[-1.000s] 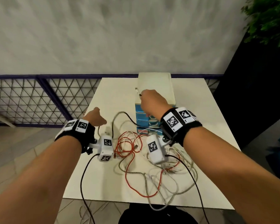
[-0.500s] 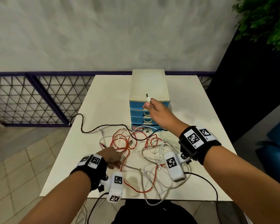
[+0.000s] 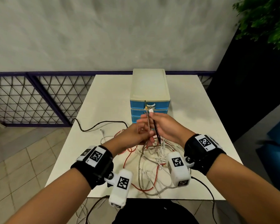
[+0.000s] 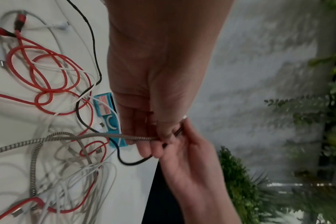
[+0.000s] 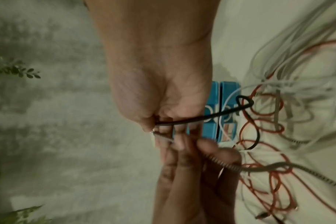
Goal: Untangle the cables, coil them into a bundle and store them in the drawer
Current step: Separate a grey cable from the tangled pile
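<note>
Both hands (image 3: 149, 131) have met, pinching braided cable (image 3: 148, 121) and black cable (image 3: 156, 130).

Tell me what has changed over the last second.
The left hand came up from the table to meet the right hand, gripping the braided cable. The right hand drew back from the drawer unit, holding the black cable. The drawers stay closed, the tangle remains.

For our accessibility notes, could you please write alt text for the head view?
Above a white table, the left hand and right hand together hold cable ends upright before a blue drawer unit; tangled cables lie beneath.
</note>
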`<state>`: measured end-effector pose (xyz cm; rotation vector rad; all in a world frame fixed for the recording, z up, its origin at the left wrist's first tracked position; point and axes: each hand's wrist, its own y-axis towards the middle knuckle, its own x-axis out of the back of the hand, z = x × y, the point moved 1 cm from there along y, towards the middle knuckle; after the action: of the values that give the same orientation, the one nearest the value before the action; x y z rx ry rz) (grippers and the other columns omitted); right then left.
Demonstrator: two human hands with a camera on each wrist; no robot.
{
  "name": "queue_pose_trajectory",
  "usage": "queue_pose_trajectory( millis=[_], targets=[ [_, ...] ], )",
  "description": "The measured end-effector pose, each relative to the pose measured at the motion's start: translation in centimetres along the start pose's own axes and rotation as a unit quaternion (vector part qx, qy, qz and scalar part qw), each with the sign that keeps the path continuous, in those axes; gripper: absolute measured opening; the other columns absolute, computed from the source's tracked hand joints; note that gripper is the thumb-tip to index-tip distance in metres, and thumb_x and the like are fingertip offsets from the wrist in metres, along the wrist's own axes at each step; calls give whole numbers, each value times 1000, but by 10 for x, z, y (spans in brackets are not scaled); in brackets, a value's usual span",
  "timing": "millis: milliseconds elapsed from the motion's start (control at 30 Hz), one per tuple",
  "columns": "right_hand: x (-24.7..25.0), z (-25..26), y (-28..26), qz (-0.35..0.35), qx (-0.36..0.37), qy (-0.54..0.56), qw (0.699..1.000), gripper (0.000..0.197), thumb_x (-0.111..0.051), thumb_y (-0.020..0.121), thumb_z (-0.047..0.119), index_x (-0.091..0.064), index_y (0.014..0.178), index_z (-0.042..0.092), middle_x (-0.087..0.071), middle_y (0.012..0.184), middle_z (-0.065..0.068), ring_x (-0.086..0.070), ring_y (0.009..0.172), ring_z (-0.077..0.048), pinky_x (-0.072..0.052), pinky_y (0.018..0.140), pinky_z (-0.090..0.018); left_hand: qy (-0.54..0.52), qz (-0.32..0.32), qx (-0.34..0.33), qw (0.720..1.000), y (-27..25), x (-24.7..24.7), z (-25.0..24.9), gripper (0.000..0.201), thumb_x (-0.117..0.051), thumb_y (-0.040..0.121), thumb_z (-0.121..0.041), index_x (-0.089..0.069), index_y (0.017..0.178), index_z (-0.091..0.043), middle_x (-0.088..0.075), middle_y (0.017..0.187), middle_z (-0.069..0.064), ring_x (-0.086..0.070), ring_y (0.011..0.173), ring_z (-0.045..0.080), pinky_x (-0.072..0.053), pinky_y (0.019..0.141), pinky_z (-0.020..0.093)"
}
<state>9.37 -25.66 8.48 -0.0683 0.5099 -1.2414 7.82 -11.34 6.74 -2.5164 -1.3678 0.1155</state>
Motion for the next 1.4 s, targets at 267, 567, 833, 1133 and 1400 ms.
queue_pose_trajectory(
  millis=[267,567,833,1133,1400],
  targets=[
    [-1,21,3,-100,129,9,987,23,-33,105,27,-43,90,13,-39,61,1,-43,45,-14,-54,50,-30,45,25,-62,997,-4,-15,2,33,-36,101,-23,-51,74,-13,-45,61,3,-46,57,16,-44,57,18],
    [35,62,-4,-220,224,-21,949,24,-35,104,30,-46,85,20,-33,52,10,-22,42,-7,-15,40,-18,263,164,88,947,-20,6,93,37,-40,93,-53,-64,85,-25,-71,98,3,-64,101,27,-45,101,45],
    [23,6,-5,19,73,-468,881,27,-57,93,42,-66,99,18,-63,74,10,-59,69,-2,-50,72,-24,87,-36,-20,995,7,-4,10,32,-35,102,-21,-53,77,-12,-60,74,7,-59,70,21,-54,67,25],
    [24,9,-7,-32,128,-406,904,32,-57,91,46,-61,83,16,-58,68,-5,-54,59,-7,-45,55,-26,69,27,-97,993,14,0,5,28,-32,102,-21,-47,79,-14,-45,67,-4,-51,63,7,-46,73,27],
    [35,70,-14,-206,210,-130,947,26,-55,97,32,-42,76,22,-35,52,8,-27,44,-10,-24,42,-23,219,57,-27,974,4,-4,72,23,-36,101,-12,-55,87,-10,-61,87,0,-57,78,-8,-40,80,7]
  ],
)
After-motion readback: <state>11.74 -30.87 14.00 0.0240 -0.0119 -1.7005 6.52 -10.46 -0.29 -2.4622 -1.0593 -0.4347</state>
